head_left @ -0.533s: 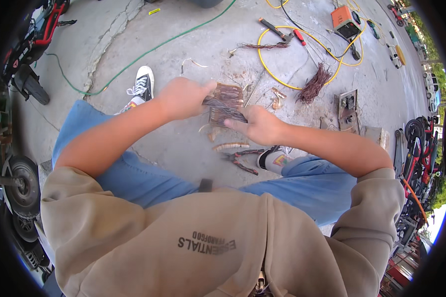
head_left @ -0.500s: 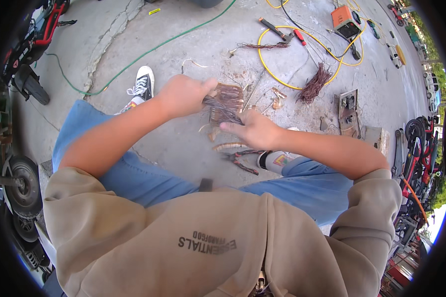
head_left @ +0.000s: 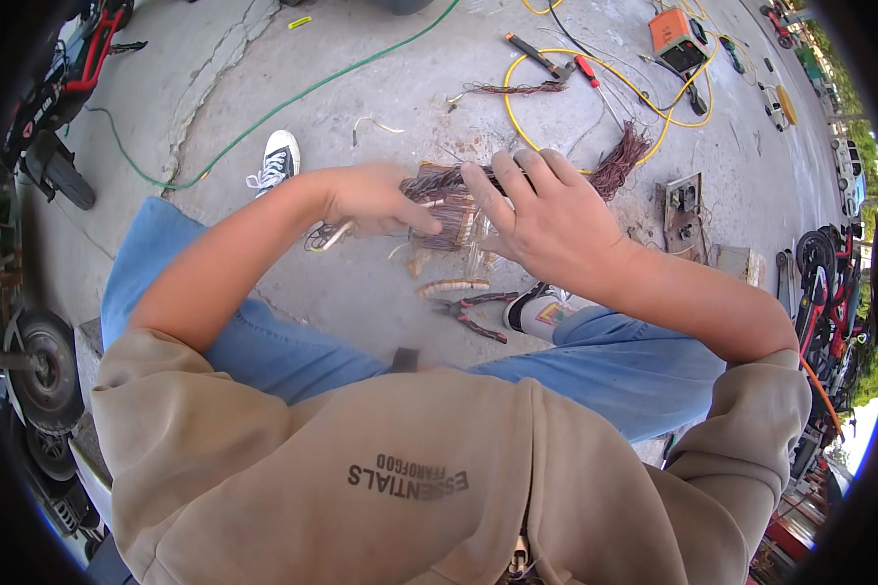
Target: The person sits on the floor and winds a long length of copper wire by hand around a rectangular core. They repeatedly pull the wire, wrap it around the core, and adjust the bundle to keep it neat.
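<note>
My left hand point(head_left: 366, 200) grips a dark copper wire bundle point(head_left: 439, 180) at a block of brownish windings point(head_left: 447, 226), its thumb over the front. A pale-ended wire loop hangs below that hand. My right hand point(head_left: 556, 219) is at the right of the block, fingers spread and curved over the bundle's top, index tip touching it; its thumb is mostly hidden. Pliers with red-and-black handles point(head_left: 478, 317) lie below, near a curved pale strip point(head_left: 451, 288).
A hammer point(head_left: 537, 58), red screwdriver point(head_left: 588, 73), tangled copper wire point(head_left: 617, 166), yellow hose point(head_left: 510, 112) and orange machine point(head_left: 678, 39) lie ahead. A rusty metal part point(head_left: 680, 214) is at right, a green hose point(head_left: 244, 136) at left. Scooters point(head_left: 68, 107) line both sides.
The wire bundle is higher and flatter across the block. My right hand has moved up and right, its fingers spreading over the top. My left hand has shifted lower, thumb now forward.
</note>
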`<state>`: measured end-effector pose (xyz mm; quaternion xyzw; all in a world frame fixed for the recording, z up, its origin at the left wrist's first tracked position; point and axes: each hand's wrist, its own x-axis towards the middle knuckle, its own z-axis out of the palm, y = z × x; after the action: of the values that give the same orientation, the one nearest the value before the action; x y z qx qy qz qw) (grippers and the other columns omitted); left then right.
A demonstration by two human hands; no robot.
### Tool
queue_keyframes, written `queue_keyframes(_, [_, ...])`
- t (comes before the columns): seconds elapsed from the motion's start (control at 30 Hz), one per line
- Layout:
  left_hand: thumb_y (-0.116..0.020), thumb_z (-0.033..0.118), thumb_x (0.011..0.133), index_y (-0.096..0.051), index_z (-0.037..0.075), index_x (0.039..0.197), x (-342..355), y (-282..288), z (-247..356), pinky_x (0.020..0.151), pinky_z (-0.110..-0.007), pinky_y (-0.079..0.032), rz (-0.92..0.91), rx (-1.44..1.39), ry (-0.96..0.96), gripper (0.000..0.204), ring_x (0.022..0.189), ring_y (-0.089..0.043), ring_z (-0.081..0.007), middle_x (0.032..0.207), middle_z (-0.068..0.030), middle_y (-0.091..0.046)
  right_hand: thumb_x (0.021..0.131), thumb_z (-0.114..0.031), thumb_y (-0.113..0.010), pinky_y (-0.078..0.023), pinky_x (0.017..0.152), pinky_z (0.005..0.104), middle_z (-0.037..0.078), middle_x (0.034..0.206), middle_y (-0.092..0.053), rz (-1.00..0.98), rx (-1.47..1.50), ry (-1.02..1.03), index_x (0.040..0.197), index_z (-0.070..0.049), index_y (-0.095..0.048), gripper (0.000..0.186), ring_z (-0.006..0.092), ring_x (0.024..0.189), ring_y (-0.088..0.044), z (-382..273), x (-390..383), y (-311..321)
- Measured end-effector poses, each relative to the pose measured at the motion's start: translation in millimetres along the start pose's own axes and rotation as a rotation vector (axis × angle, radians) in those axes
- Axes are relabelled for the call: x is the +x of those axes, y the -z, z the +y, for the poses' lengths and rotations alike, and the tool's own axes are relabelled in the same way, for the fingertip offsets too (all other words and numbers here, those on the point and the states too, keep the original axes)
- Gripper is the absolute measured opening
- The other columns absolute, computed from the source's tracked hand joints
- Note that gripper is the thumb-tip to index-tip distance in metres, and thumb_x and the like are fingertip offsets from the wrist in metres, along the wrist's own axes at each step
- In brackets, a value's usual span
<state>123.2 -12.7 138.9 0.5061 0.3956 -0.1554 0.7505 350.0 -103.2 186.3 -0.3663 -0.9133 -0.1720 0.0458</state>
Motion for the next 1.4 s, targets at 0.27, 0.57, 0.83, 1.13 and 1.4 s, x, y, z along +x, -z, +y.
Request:
queue_keyframes(0.27, [-0.068, 0.029, 0.08, -0.064, 0.001, 0.085, 22.7, -6.7, -15.0, 0.063, -0.041, -0.05, 0.647, 0.791, -0.316, 0.029, 0.067, -0.065, -0.0309, 0.069, -0.0187, -0.064, 0.093, -0.041, -0.059, -0.048, 0.055, 0.0442, 0.021, 0.059, -0.057, -0.431, 0.606, -0.43, 0.082, 0.002, -0.054, 0.044, 0.0354, 0.055, -0.059, 3.1, 7.7, -39.3])
queue_keyframes(0.57, [-0.064, 0.037, 0.088, -0.058, 0.009, 0.084, 72.7, 11.9, -46.1, 0.059, -0.045, -0.049, 1.144, 0.824, -0.529, 0.028, 0.065, -0.063, -0.0352, 0.066, -0.0147, -0.063, 0.096, -0.04, -0.056, -0.026, 0.038, 0.0279, -0.003, 0.055, -0.034, -0.482, 2.252, -1.08, 0.073, -0.01, -0.045, 0.04, 0.009, 0.042, -0.032, -52.2, 25.9, -61.0])
queue_keyframes(0.83, [-0.073, 0.025, 0.079, -0.056, 0.019, 0.118, 24.3, 47.5, -43.6, 0.062, -0.037, -0.05, 1.059, 1.033, -0.734, 0.042, 0.071, -0.062, -0.0274, 0.092, -0.0071, -0.062, 0.099, -0.041, -0.052, -0.019, 0.036, 0.0247, -0.006, 0.051, -0.028, -0.608, 2.397, -0.752, 0.062, -0.016, -0.036, 0.047, 0.0056, 0.039, -0.023, -6.5, 62.9, -86.6])
queue_keyframes(1.13, [-0.06, 0.045, 0.092, -0.062, 0.015, 0.119, 27.6, 99.1, -94.8, 0.073, -0.035, -0.047, 0.763, 0.667, -0.286, 0.04, 0.079, -0.059, -0.0201, 0.087, -0.0073, -0.062, 0.091, -0.041, -0.064, -0.051, 0.07, 0.0278, 0.008, 0.086, -0.068, -0.276, 1.552, -0.929, 0.099, 0.002, -0.065, 0.044, 0.0133, 0.077, -0.063, 13.0, 30.6, -164.7])
queue_keyframes(1.4, [-0.046, 0.055, 0.096, -0.059, 0.006, 0.108, 65.0, 116.0, -150.7, 0.043, -0.03, -0.038, 0.627, 0.128, 0.148, 0.052, 0.046, -0.045, -0.0138, 0.064, -0.0052, -0.048, 0.095, -0.031, -0.059, -0.052, 0.07, 0.0275, 0.007, 0.09, -0.067, -0.332, 1.837, -1.511, 0.105, 0.0, -0.064, 0.032, 0.0129, 0.073, -0.061, -9.5, -76.1, -271.4])
